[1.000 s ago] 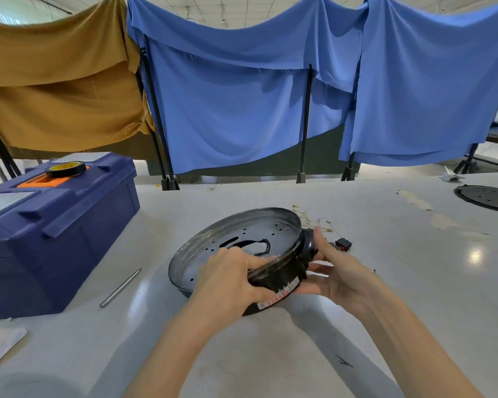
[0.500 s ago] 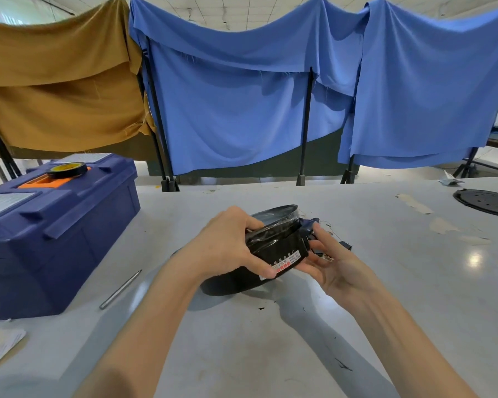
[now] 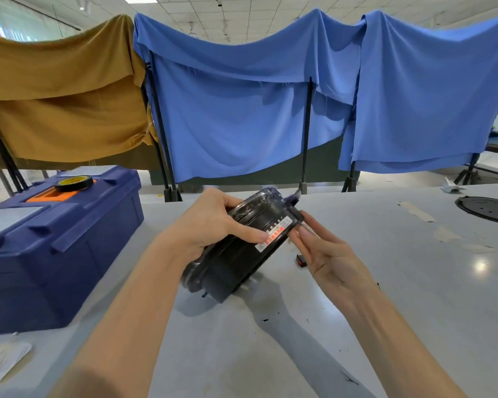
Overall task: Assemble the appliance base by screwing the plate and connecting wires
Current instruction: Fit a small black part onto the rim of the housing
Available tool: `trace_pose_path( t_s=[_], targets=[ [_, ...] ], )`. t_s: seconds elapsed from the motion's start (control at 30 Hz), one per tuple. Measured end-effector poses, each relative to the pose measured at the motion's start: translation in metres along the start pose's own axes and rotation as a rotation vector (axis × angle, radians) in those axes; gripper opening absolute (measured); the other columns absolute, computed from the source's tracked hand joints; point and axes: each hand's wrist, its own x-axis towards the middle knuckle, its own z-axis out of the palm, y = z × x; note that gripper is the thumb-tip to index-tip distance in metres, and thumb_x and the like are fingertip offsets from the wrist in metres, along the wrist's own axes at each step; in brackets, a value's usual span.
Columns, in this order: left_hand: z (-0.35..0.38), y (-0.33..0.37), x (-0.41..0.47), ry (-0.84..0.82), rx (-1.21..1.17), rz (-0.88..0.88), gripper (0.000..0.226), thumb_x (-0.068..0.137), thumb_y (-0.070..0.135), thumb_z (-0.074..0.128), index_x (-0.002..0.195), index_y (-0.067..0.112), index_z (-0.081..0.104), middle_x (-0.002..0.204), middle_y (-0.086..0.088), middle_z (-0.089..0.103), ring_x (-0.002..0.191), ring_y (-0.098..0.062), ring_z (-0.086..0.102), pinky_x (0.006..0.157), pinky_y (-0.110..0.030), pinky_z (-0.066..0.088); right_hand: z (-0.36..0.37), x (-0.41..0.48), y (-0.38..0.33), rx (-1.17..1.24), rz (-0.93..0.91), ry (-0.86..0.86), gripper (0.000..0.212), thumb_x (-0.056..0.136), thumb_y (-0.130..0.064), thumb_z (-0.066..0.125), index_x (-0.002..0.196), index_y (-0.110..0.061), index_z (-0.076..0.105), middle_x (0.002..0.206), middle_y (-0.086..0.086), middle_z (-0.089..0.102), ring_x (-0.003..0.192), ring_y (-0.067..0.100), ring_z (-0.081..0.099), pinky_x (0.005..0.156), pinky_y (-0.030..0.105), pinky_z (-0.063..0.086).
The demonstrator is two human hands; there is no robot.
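The appliance base (image 3: 236,254) turns its inside away, and the left hand (image 3: 210,222) covers its upper left rim. Its label (image 3: 273,235) print is too blurred to read. The black plate (image 3: 486,209) is cut off at the far right, the blue toolbox (image 3: 55,245) at the left.

2 hands (image 3: 210,225) (image 3: 328,254) | 1 base (image 3: 236,265) | 1 plate (image 3: 489,209) | 1 toolbox (image 3: 55,239) | 1 tape roll (image 3: 74,181)

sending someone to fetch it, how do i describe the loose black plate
On the white table, look far right, below the blue cloth. The black plate lies flat there: a thin disc dotted with holes, unlike the deep labelled base.
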Motion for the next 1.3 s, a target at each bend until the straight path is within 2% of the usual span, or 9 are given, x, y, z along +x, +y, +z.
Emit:
trace_pose_path(
  t_s=[0.13,0.2,0.27,0.33,0.5,0.67,0.93,1.1,1.3],
  targets=[
    [-0.001,-0.002,-0.003,0.016,-0.152,0.018,0.054,0.042,0.026,0.094,0.093,0.017,0.079,0.092,-0.013,0.076,0.087,-0.032,0.073,0.079,-0.045,0.060,0.015,-0.003,0.004,-0.229,-0.128,-0.042,0.072,0.064,-0.001,0.077,0.133,-0.012,0.058,0.121,0.006,0.070,0.094,0.022,0.073,0.071,0.027,0.059],
    [0.002,-0.002,-0.004,0.031,-0.178,0.021,0.053,0.041,0.029,0.093,0.092,0.021,0.079,0.088,-0.008,0.076,0.082,-0.026,0.074,0.073,-0.040,0.061,0.021,-0.005,0.008,-0.379,-0.168,-0.051,0.091,0.059,-0.006,0.084,0.142,-0.020,0.049,0.121,-0.005,0.070,0.097,0.029,0.072,0.082,0.037,0.059],
    [0.007,0.000,-0.005,0.054,-0.163,0.009,0.050,0.042,0.031,0.090,0.090,0.022,0.079,0.085,-0.003,0.077,0.077,-0.019,0.074,0.064,-0.033,0.061,0.026,-0.008,0.015,-0.444,-0.178,-0.062,0.101,0.056,-0.008,0.087,0.144,-0.030,0.042,0.114,-0.013,0.071,0.094,0.028,0.073,0.077,0.034,0.059],
    [0.010,0.001,-0.007,0.066,-0.159,0.009,0.044,0.046,0.031,0.088,0.087,0.021,0.079,0.082,-0.002,0.076,0.072,-0.016,0.074,0.056,-0.027,0.058,0.032,-0.010,0.021,-0.403,-0.172,-0.055,0.115,0.056,-0.005,0.085,0.152,-0.032,0.027,0.110,-0.010,0.073,0.094,0.027,0.073,0.069,0.033,0.060],
    [0.011,0.000,-0.012,0.072,-0.294,0.037,0.028,0.076,0.041,0.072,0.091,0.019,0.079,0.089,-0.008,0.076,0.081,-0.023,0.074,0.063,-0.026,0.058,0.042,-0.013,0.025,-0.240,-0.199,-0.018,0.134,0.055,0.000,0.082,0.155,-0.035,0.000,0.112,0.007,0.074,0.095,0.031,0.073,0.068,0.040,0.060],
    [0.021,-0.007,-0.019,0.164,-0.456,0.039,0.031,0.092,0.036,0.060,0.090,0.011,0.078,0.090,-0.013,0.076,0.077,-0.022,0.073,0.059,-0.023,0.056,0.054,-0.019,0.017,-0.194,-0.171,-0.040,0.117,0.060,-0.009,0.079,0.155,-0.016,0.012,0.101,0.008,0.076,0.083,0.022,0.075,0.062,0.026,0.059],
    [0.022,-0.004,-0.028,0.219,-0.387,0.048,0.030,0.094,0.033,0.059,0.087,0.011,0.079,0.083,-0.008,0.076,0.072,-0.018,0.073,0.055,-0.017,0.052,0.048,-0.025,0.009,-0.311,-0.119,-0.141,0.117,0.064,-0.009,0.079,0.156,-0.022,0.008,0.117,0.006,0.072,0.094,0.023,0.073,0.067,0.029,0.059],
    [0.019,0.000,-0.032,0.208,-0.404,0.043,0.030,0.094,0.030,0.059,0.089,0.007,0.078,0.084,-0.009,0.076,0.071,-0.017,0.073,0.056,-0.016,0.051,0.046,-0.026,0.002,-0.341,-0.079,-0.192,0.059,0.066,-0.012,0.078,0.118,-0.024,0.051,0.113,0.006,0.073,0.095,0.024,0.073,0.067,0.027,0.059],
    [0.018,0.008,-0.033,0.243,-0.357,0.011,0.030,0.094,0.032,0.061,0.080,0.011,0.079,0.076,-0.008,0.076,0.064,-0.017,0.073,0.049,-0.017,0.051,0.045,-0.024,-0.004,-0.382,-0.058,-0.236,0.057,0.072,-0.009,0.076,0.124,-0.017,0.056,0.118,0.007,0.071,0.102,0.028,0.071,0.071,0.028,0.059]
  ],
)
